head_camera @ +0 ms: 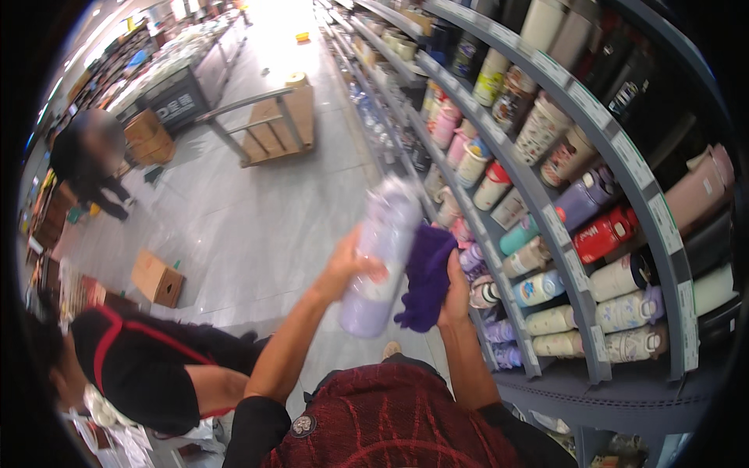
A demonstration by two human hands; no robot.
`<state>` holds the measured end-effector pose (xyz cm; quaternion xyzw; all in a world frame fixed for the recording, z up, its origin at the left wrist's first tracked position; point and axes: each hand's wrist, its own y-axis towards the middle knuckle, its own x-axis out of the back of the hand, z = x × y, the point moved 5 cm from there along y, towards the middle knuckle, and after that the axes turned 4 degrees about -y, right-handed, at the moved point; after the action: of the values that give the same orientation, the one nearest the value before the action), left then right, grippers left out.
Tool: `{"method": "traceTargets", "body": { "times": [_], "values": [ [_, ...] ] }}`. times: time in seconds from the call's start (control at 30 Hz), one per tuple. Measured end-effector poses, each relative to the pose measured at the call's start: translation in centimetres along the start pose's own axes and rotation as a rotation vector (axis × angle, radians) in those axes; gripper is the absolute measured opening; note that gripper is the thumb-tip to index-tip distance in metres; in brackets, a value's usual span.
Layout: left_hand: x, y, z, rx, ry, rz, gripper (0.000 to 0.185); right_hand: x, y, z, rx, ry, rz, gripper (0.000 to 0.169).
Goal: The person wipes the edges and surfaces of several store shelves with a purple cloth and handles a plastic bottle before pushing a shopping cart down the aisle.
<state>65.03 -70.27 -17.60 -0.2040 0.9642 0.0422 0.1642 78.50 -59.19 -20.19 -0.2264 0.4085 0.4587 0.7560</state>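
My left hand (350, 257) grips a pale lilac bottle (380, 263) around its middle. The bottle is tilted, its top blurred and leaning to the upper right; it looks wrapped in clear plastic. In my right hand (456, 295) is a bunched dark purple cloth (430, 278), just right of the bottle. Whether cloth and bottle touch I cannot tell. To the right, shelves (585, 281) hold rows of bottles and tumblers, among them a red bottle (605, 234) and a blue-purple one (585, 196).
A flatbed trolley (281, 126) stands on the tiled floor ahead. A cardboard box (157, 278) lies to the left, near a co-worker (134, 368) in black with red trim. Another person (88, 152) bends beside stacked cartons (148, 137) farther off.
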Motion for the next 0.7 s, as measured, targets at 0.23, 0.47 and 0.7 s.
{"method": "traceTargets", "body": {
  "times": [0.23, 0.47, 0.7],
  "values": [
    [-11.0, 3.0, 6.7, 0.172, -0.081, 0.199, 0.088, 3.1, 0.3, 10.9, 0.200, -0.615, -0.026, 0.064],
    [-12.4, 7.1, 9.1, 0.176, -0.058, 0.128, 0.072, 6.2, -2.7, 11.5, 0.271, -0.746, -0.187, 0.089],
    [-13.9, 12.6, 10.0, 0.015, 0.056, 0.113, 0.062, 5.6, -6.7, 8.2, 0.217, -1.507, -0.484, 0.087]
  ]
}}
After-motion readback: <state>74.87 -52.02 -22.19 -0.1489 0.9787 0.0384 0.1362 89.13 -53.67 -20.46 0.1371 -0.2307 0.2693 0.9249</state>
